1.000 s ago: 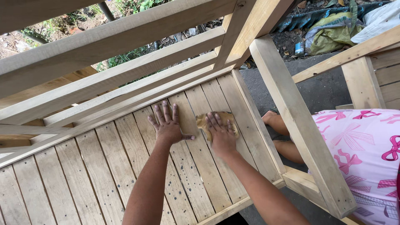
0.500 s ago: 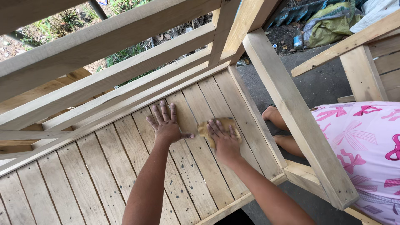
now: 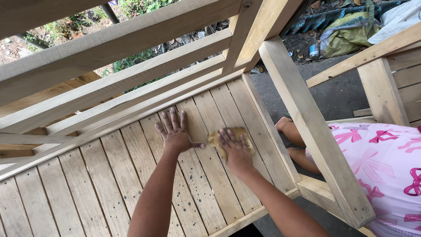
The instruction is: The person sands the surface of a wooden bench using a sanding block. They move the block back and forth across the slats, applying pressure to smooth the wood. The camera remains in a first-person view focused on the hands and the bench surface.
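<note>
The right hand point(image 3: 237, 149) covers most of the tan sanding pad point(image 3: 232, 136); both forearms run off the bottom edge.

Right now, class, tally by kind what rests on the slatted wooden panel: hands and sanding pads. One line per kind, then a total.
Hands flat on the slats: 2, the left hand and the right hand
Tan sanding pad under the right hand: 1
Total: 3
</note>
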`<state>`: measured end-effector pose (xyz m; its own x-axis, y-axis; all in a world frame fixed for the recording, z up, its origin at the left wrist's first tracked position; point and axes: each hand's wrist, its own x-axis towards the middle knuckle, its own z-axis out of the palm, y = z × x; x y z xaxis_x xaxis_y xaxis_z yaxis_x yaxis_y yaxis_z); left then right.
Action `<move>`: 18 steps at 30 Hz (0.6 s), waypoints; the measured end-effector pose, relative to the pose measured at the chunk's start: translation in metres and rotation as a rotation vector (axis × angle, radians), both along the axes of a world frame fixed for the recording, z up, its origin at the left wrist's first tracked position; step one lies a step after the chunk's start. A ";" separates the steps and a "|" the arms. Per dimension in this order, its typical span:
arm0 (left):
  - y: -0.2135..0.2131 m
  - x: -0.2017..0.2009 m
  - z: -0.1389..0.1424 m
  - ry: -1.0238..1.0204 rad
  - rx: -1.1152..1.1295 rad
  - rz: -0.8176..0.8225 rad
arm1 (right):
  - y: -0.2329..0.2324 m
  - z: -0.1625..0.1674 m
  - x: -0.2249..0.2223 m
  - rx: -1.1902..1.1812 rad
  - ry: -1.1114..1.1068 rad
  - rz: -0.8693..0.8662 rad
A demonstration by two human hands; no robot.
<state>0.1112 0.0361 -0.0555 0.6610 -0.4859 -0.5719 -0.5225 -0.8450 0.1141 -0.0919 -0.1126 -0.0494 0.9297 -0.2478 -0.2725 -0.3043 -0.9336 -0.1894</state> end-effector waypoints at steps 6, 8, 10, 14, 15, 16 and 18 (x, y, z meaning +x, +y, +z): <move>-0.001 0.001 -0.001 0.021 -0.020 0.019 | -0.009 0.008 0.001 0.014 0.056 0.019; 0.000 0.002 -0.002 0.010 -0.018 0.010 | -0.013 0.005 0.022 0.023 0.000 -0.012; 0.001 0.002 -0.002 -0.012 -0.016 0.006 | -0.009 0.006 0.029 -0.024 0.009 0.006; 0.001 0.002 0.000 -0.009 -0.021 -0.005 | 0.006 0.017 -0.006 -0.054 0.063 0.026; 0.001 0.002 0.001 -0.001 -0.027 -0.004 | 0.009 0.020 -0.017 0.026 0.066 -0.005; 0.001 0.002 0.002 0.000 -0.023 -0.008 | 0.010 0.021 -0.025 0.035 0.051 -0.011; 0.000 0.002 0.006 0.003 -0.009 -0.008 | 0.009 0.019 -0.031 0.061 0.020 -0.014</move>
<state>0.1133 0.0365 -0.0500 0.6552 -0.4963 -0.5695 -0.5291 -0.8396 0.1230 -0.1227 -0.1039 -0.0307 0.9205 -0.2429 -0.3061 -0.3214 -0.9162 -0.2395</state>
